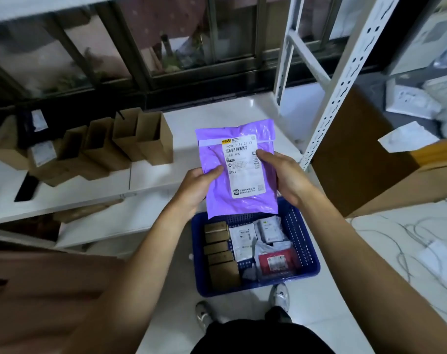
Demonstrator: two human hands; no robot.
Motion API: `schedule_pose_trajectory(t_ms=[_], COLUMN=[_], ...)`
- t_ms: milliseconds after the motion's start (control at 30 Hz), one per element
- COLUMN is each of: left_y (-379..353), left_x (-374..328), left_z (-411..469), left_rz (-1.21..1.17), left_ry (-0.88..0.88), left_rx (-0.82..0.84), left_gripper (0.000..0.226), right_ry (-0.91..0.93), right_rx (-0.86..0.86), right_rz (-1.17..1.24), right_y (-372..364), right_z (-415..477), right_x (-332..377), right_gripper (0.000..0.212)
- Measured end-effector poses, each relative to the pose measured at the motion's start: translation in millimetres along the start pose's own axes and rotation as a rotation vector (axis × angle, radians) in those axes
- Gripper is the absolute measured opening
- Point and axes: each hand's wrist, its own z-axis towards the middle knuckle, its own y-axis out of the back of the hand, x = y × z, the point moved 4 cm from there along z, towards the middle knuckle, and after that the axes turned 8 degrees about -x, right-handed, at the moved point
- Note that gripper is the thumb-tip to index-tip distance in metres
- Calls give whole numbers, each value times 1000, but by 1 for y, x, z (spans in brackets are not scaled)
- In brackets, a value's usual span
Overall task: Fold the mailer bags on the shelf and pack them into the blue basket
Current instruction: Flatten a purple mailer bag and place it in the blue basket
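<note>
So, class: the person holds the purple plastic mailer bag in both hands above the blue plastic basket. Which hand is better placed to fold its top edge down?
Probably the right hand: it grips the purple plastic mailer bag higher, nearer its top edge; the left hand sits lower.

Readable print on the purple mailer's shipping label

The white shipping label (244, 166) on the purple mailer bag (239, 169) reads "902F S191 25 33" beside a barcode near its top, and "S191" again lower at its left edge. The smaller print there, and the labels on parcels in the blue basket (304, 241), are too blurred to read.
</note>
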Motion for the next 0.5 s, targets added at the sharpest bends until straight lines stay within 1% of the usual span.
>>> schedule_pose_trajectory(t_ms=[67, 200, 300, 400, 500], left_y=[1, 3, 6, 8, 5], left_x=[13, 38, 55, 73, 91], left_z=[-1, -6, -6, -5, -4], left_rz=[-1, -79, -80, -69, -54], left_ry=[39, 142, 189, 236, 298], left_rx=[4, 21, 12, 10, 11], left_gripper=[26, 25, 27, 30, 31], right_ry=[-29, -87, -120, -155, -208], right_rx=[-10, -49, -47, -58, -74], right_rz=[-26, -87, -113, -137, -145], right_y=[5, 17, 22, 28, 35], right_z=[-1, -7, -11, -14, -20], right_x=[-14, -39, -55, -72, -89], right_gripper=[40, 39, 38, 35, 27])
